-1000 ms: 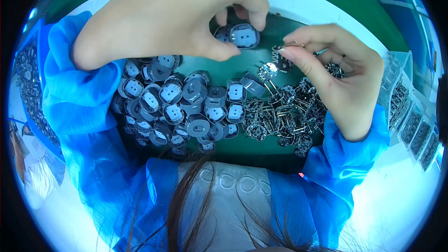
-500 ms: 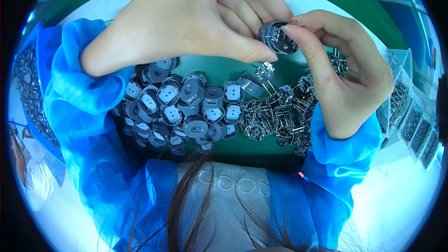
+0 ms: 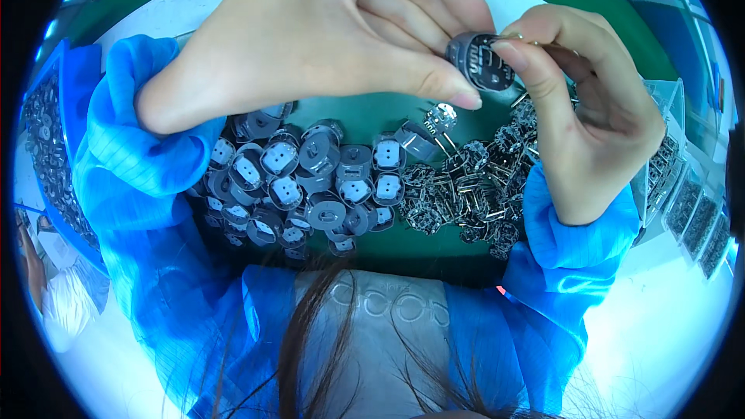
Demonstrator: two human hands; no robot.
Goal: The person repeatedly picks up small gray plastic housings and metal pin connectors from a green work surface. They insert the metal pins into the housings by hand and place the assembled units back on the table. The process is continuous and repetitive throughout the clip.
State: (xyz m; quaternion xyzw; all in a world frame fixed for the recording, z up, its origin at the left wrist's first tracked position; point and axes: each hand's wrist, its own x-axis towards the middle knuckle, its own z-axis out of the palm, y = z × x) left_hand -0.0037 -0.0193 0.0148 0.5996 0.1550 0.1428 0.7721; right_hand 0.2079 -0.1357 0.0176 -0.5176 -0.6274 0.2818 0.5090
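Note:
My left hand (image 3: pixel 334 31) pinches a small round grey cap (image 3: pixel 479 62) between thumb and fingers, raised close to the camera. My right hand (image 3: pixel 590 109) meets it from the right, fingertips on the cap's rim, with a thin metal pin part showing at its fingers. Below the hands, a heap of round grey caps (image 3: pixel 310 178) with white centres lies on the green mat (image 3: pixel 365 116). To its right sits a heap of small dark metal parts with pins (image 3: pixel 473 194). One lone pinned part (image 3: pixel 440 118) lies between the heaps.
Blue sleeves cover both forearms. A blue tray of small parts (image 3: pixel 46 147) stands at the left edge. Clear trays with rows of components (image 3: pixel 691 202) stand at the right. Strands of dark hair hang at the bottom centre.
Both hands have risen from the mat toward the camera, carrying the grey cap up and to the right. My right hand has closed in on the cap.

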